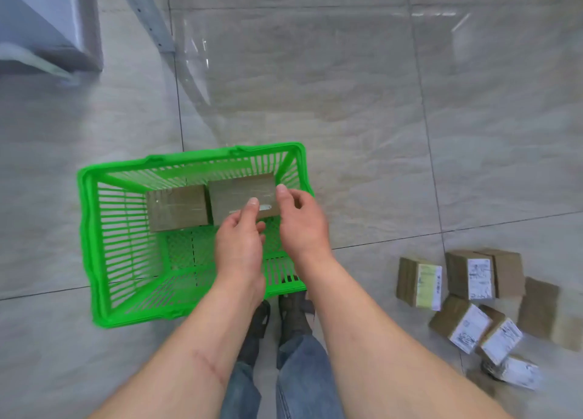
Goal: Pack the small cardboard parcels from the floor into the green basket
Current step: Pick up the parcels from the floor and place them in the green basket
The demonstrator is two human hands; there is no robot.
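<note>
In the head view, 2 parcels are seen side by side inside the green basket (94, 229). The right parcel (239, 194) is touched by the loosely open left hand (239, 245) and right hand (303, 223); whether it is gripped cannot be told. A pile of parcels (473, 302) lies on the tiled floor (347, 103), well apart to the right.

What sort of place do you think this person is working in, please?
Probably a parcel sorting or storage room: labelled cardboard parcels heaped on a glossy tiled floor, a green basket, and a metal frame leg.
</note>
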